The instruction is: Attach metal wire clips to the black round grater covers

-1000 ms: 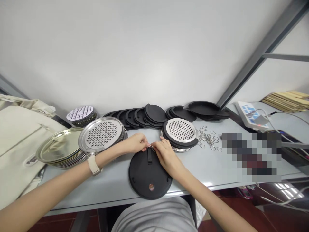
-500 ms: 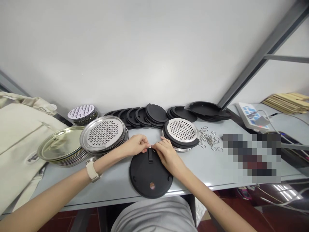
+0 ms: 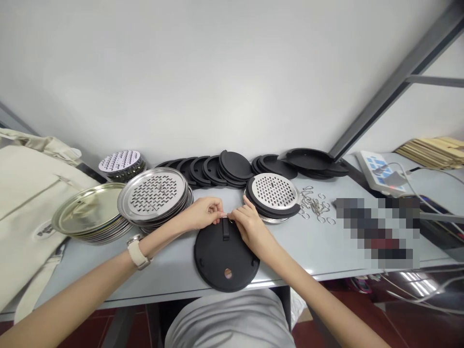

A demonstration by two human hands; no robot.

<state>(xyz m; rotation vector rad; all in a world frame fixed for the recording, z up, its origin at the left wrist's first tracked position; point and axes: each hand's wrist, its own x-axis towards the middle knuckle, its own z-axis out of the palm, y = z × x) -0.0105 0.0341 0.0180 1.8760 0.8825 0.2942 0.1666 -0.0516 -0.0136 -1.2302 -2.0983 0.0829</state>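
Observation:
A round black disc [image 3: 226, 256] lies at the table's front edge, with a small hole near its lower rim and a short black strap [image 3: 225, 230] at its top. My left hand [image 3: 203, 212] has thumb and fingers pinched on a thin metal ring [image 3: 228, 218] at the strap's upper end. From the other side, my right hand [image 3: 251, 228] pinches the same ring, its palm side over the disc's upper right rim. Fingertips hide most of the ring. Just beyond my right hand sits a stack of perforated metal plates and black rims [image 3: 274, 194].
Loose metal rings and clips [image 3: 315, 205] lie to the right. Black discs [image 3: 235, 166] line the wall. Left stand grater-like metal plates [image 3: 155, 195], gold-coloured trays [image 3: 90, 208] and a cream canvas bag [image 3: 27, 193]. A power strip [image 3: 379, 171] lies near the slanted metal post [image 3: 377, 113].
My view has tilted slightly, so the table sits a little higher in the picture. Both hands keep their pinch at the strap's end, with barely any finger movement.

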